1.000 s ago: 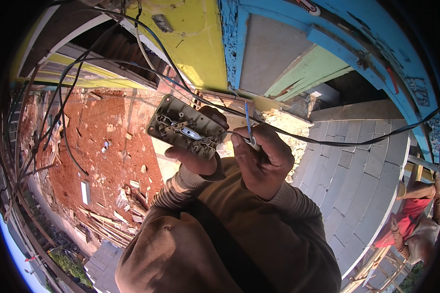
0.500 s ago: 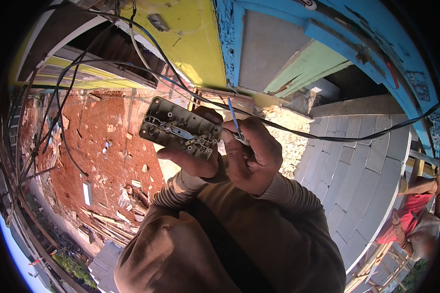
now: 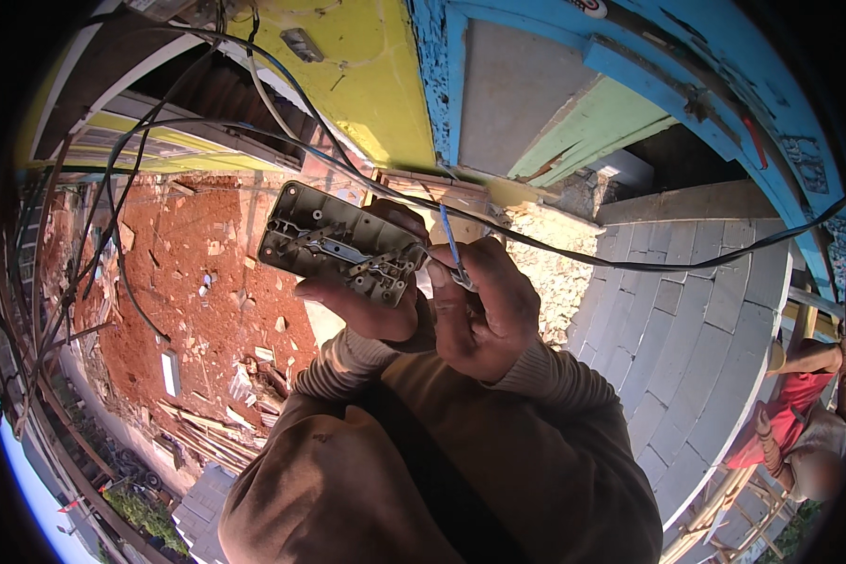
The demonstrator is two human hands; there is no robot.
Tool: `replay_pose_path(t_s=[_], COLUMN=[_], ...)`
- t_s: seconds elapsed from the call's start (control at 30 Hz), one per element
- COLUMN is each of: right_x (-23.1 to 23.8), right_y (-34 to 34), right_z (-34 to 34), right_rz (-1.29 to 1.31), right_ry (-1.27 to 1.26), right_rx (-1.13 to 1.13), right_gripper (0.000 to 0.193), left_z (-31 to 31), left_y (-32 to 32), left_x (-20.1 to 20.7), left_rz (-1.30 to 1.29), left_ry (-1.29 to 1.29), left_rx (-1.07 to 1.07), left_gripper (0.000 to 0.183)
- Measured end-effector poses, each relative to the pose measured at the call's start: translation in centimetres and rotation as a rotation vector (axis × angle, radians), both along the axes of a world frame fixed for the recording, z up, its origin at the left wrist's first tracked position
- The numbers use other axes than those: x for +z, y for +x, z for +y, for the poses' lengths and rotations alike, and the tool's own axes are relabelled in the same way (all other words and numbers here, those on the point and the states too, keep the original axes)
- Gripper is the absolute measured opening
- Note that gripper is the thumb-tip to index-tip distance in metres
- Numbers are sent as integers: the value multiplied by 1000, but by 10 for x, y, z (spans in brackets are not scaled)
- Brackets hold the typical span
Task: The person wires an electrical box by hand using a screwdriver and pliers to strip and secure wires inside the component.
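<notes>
Grey switch plate (image 3: 340,246), back upward, gripped in left hand (image 3: 371,301); right hand (image 3: 484,305) pinching thin blue wire (image 3: 451,242) just right of it.

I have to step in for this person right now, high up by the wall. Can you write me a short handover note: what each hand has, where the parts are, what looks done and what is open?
Left hand: holds the grey switch plate from below, its back with the metal contacts facing up.
Right hand: pinches a thin blue wire between its fingertips, beside the plate's right end.
Black cables hang across in front of the yellow and blue wall.
Done: plate is off the wall, in hand.
Left: the blue wire does not appear joined to the plate; whether any terminal is wired cannot be told.
</notes>
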State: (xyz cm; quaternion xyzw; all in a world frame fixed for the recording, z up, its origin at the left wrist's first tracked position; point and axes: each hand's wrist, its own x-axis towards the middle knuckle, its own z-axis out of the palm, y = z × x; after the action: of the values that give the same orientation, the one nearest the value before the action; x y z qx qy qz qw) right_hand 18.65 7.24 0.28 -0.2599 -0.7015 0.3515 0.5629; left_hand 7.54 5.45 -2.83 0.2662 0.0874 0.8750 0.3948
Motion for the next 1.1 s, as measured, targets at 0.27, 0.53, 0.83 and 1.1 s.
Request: replay_pose_path(t_s=[0.27,0.53,0.83,1.1], right_x=[4,7,1,1], right_y=[-1,-6,0,0], right_z=[-1,-2,-5,1], right_rz=[-51,-65,83,46], right_ry=[-86,-72,-143,-44], right_rx=[31,28,277,323], right_gripper=[23,24,35,38], left_z=[4,7,9,4], left_y=[2,2,2,-7], left_x=[2,5,2,-9], left_rz=[-34,-98,-257,-264], left_ry=[24,11,28,-5], left_rx=[-32,-60,-114,-154], left_gripper=[57,55,54,49])
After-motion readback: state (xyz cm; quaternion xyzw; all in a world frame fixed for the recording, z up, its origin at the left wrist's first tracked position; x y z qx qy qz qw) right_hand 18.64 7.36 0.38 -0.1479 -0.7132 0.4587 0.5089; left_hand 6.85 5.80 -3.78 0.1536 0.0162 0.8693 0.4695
